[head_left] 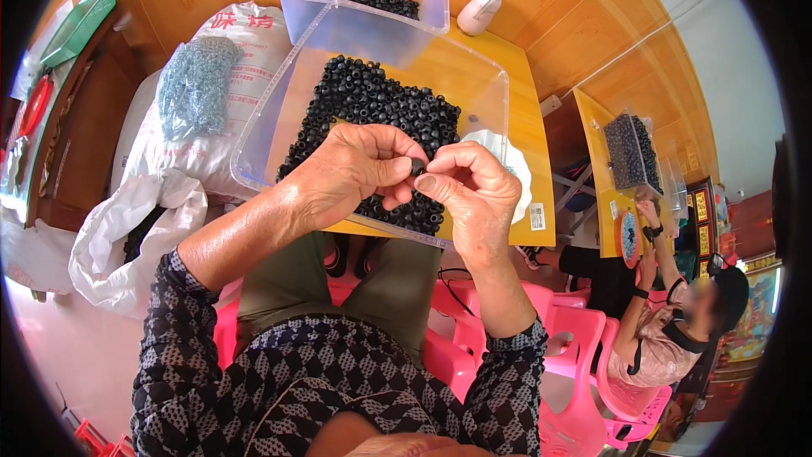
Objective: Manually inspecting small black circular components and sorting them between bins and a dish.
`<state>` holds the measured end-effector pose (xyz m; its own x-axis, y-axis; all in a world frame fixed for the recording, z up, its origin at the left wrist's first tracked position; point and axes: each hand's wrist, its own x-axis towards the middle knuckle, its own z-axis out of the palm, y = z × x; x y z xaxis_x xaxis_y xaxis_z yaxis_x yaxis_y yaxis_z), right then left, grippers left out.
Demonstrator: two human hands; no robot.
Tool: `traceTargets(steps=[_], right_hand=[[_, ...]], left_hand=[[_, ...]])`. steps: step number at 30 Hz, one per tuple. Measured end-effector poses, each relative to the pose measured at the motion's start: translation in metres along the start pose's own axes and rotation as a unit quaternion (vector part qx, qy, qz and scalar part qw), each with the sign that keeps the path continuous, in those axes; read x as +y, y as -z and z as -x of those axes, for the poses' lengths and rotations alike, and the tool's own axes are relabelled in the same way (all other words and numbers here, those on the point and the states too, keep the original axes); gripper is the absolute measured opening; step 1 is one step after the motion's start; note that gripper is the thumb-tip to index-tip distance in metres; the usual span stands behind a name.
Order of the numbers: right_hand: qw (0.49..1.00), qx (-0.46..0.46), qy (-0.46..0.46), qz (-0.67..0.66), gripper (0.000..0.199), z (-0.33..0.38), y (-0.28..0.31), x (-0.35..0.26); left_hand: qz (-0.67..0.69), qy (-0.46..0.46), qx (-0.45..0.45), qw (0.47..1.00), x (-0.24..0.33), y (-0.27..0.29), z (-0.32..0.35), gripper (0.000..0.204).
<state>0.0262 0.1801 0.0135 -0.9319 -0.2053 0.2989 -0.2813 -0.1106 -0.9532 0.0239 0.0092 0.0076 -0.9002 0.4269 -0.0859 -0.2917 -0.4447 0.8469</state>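
Observation:
My left hand [364, 161] pinches a small black hollow plastic piece [417, 167] between thumb and fingers. Against it, from the right, my right hand [474, 182] is closed with thumb and forefinger together; whether it grips the same piece or something tiny of its own is hidden by the fingertips. Both hands are over a large clear plastic tub [254, 140] at the table's edge. Many loose black pieces [372, 89] of the same sort lie in this tub. Partly behind my right hand is a white dish [523, 195], its contents mostly covered.
Behind stands another clear tub [364, 13] with black pieces, near a pinkish bottle [479, 12]. At left, a bag of small greyish parts [199, 89] rests on a white sack [254, 76]. On the right, another person [668, 338] works at a second table [605, 211].

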Motion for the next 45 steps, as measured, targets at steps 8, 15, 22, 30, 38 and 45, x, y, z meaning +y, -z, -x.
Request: traceTargets(steps=[8,15,22,30,38,45], right_hand=[[0.983,-0.039,-0.163,0.077,0.018,-0.018,0.002,-0.017],[0.988,-0.082,-0.13,0.027,0.017,-0.035,-0.007,-0.011],[0.997,-0.07,-0.016,0.025,0.015,-0.023,-0.018,-0.008],[0.99,-0.071,-0.057,0.106,0.017,-0.025,-0.019,-0.013],[0.969,-0.119,-0.123,0.178,0.016,-0.051,-0.019,-0.009],[0.964,-0.146,-0.114,0.19,0.005,-0.074,-0.017,0.016]], left_hand=[[0.003,0.018,-0.017,1.0,-0.004,0.007,-0.002,0.01],[0.024,-0.009,0.037,0.999,0.008,0.008,-0.003,0.014],[0.1,0.029,0.003,0.995,0.005,0.017,0.003,0.017],[0.018,0.014,0.046,0.999,0.003,0.014,0.007,0.016],[0.014,0.017,0.03,0.999,0.009,0.024,0.003,0.018],[0.198,-0.064,0.014,0.978,0.024,0.051,0.002,0.017]])
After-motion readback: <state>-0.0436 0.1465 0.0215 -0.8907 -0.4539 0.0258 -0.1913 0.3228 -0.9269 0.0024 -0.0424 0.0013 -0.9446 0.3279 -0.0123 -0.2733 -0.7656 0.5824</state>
